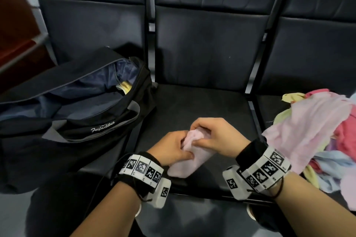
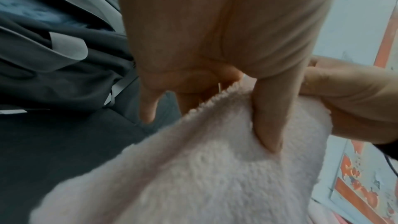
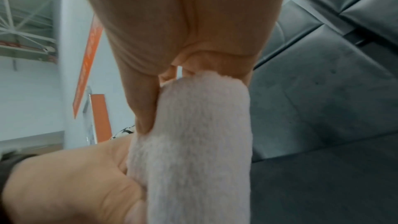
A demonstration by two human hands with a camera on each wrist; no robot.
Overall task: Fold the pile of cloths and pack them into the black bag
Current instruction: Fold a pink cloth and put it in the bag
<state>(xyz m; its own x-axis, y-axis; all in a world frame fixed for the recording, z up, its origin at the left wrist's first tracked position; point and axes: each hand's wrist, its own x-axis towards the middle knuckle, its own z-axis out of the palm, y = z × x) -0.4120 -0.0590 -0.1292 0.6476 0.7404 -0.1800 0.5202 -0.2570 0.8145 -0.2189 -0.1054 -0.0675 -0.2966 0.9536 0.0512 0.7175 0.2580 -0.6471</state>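
The row of black padded bench seats (image 1: 208, 48) fills the head view from 9 to 3 o'clock. The middle seat pan (image 1: 192, 106) carries the work area.

The black fabric duffel bag with grey straps (image 1: 63, 117) lies on the left seat, at 9 o'clock from the hands. Its top opening is unzipped and gapes wide. Inside, a dark blue lining is visible, and a yellow folded item (image 1: 125, 86) shows at the far end of the opening, at 12 o'clock within the bag. Other contents cannot be made out. A white script logo sits on the near side panel.

The loose pile of mixed cloths in pink, yellow, light blue and red (image 1: 316, 136) rests on the right seat, at 3 o'clock from the hands. The pieces are unfolded and overlap one another; a pale pink sheet drapes over the top.

The pale pink fleecy cloth (image 1: 189, 159) is folded into a narrow, thick strip. It lies at centre on the front part of the middle seat pan, its near end towards 6 o'clock. Its pile is soft and nubby in the wrist views.

The left hand (image 1: 171, 149) holds the strip's far end, thumb pressed into the top layer. The right hand (image 1: 215, 136) curls its fingers over that same end, pinching the fold against the thumb. Both wrists carry black bands with white coded marker blocks.
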